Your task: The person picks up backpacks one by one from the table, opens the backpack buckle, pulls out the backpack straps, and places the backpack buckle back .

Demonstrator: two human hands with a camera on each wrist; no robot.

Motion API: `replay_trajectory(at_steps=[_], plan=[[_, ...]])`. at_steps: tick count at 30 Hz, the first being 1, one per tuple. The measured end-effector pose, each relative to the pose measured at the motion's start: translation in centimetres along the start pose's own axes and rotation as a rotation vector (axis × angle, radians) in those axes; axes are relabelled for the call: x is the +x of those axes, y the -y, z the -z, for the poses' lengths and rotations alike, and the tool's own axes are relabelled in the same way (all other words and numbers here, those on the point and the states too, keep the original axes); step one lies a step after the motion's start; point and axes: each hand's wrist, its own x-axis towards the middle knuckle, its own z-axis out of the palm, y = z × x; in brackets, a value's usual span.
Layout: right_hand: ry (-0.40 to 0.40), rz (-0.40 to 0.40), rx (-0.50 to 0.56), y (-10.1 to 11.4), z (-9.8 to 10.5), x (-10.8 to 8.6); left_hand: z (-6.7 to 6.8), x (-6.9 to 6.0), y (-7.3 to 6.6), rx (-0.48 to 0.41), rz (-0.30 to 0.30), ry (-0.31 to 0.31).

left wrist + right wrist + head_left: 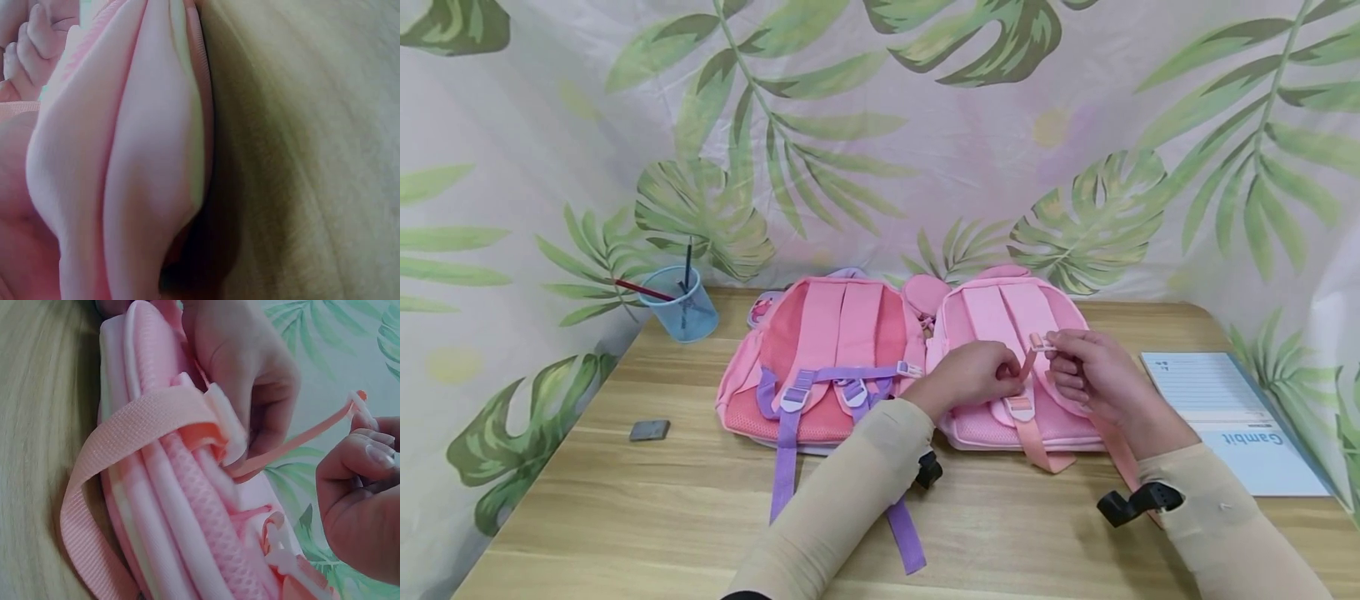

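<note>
A light pink backpack (985,312) lies on the table with its straps upward. My left hand (972,377) is over its lower part, pinching a thin peach strap (306,439) beside a white slide adjuster (1019,408). The strap stretches taut to my right hand (1101,371), whose thumb and fingertip pinch the small pale buckle (1041,342) at its end. A wider peach webbing (94,469) hangs over the bag's lower edge. In the left wrist view, the bag's side (144,137) hides most of my left hand.
To the left lies a darker pink backpack (812,312) with purple straps (786,458). A blue mesh pen cup (688,312) and a grey eraser (650,430) are on the table's left. At right lies a notepad (1232,425). A leaf-patterned curtain (970,167) rises behind.
</note>
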Motion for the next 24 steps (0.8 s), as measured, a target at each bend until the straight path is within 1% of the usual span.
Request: replay_trajectory(at_steps=[5, 9, 12, 15, 17, 24], plan=[[0.049, 0.036, 0.014, 0.09, 0.00, -0.25, -0.35, 0.20, 0.09, 0.014, 0.007, 0.009], [0.062, 0.061, 0.039, 0.24, 0.08, -0.51, -0.50, 0.31, 0.10, 0.035, 0.005, 0.026], [0.047, 0.062, 0.040, 0.46, 0.02, -0.55, -0.48, 0.32, 0.01, 0.044, 0.002, 0.032], [0.026, 0.045, 0.041, 0.60, -0.08, -0.47, -0.52, 0.28, -0.14, 0.059, -0.002, 0.028], [0.015, 0.044, 0.061, 0.61, -0.07, -0.36, -0.61, 0.22, -0.24, 0.063, -0.001, 0.024], [-0.001, 0.095, 0.108, 0.24, 0.16, 0.09, -0.64, -0.17, -0.20, 0.074, 0.016, 0.010]])
